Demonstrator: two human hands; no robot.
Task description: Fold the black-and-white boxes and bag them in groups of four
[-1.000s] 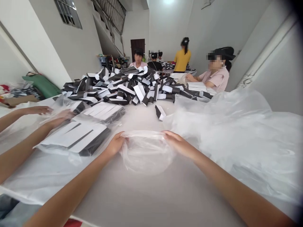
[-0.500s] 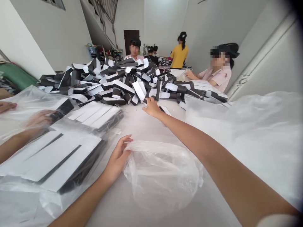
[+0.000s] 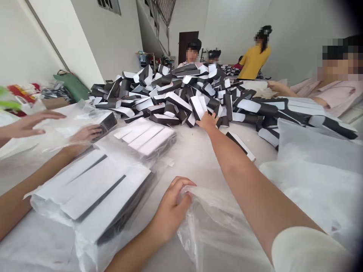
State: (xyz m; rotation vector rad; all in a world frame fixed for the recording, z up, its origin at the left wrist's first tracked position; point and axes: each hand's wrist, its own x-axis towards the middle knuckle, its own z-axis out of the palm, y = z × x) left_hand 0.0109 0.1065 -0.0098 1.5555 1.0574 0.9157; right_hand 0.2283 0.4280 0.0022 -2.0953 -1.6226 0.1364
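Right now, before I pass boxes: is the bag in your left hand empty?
Looks empty: the clear bag shows no boxes, though your right arm hides part.

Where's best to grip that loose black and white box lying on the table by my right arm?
Pinch the box across its narrow width at mid-length, coming from above with your right hand: it lies long and thin, apart from the pile.

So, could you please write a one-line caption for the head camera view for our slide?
Right hand reaches the heap of black-and-white boxes; left hand grips a clear plastic bag.
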